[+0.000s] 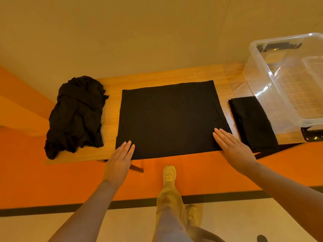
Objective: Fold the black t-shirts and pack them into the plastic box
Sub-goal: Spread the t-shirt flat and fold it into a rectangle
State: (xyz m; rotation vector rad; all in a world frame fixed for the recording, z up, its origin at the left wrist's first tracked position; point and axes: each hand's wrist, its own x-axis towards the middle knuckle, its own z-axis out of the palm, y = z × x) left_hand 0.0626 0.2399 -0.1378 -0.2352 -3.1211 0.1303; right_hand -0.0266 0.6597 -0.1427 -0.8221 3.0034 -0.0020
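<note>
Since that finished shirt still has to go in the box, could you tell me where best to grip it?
Take the small folded shirt by its two long edges, one hand from each side. It lies flat and narrow beside the box, so lifting both sides probably keeps the folds together.

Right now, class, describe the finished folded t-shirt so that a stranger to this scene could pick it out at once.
Start at the wooden table and go to the clear plastic box at its right end. Just left of the box, at the table's near edge, lies the folded t-shirt. It is a narrow, neat black rectangle, unlike the wide flat shirt in the middle or the crumpled heap far left.
</note>
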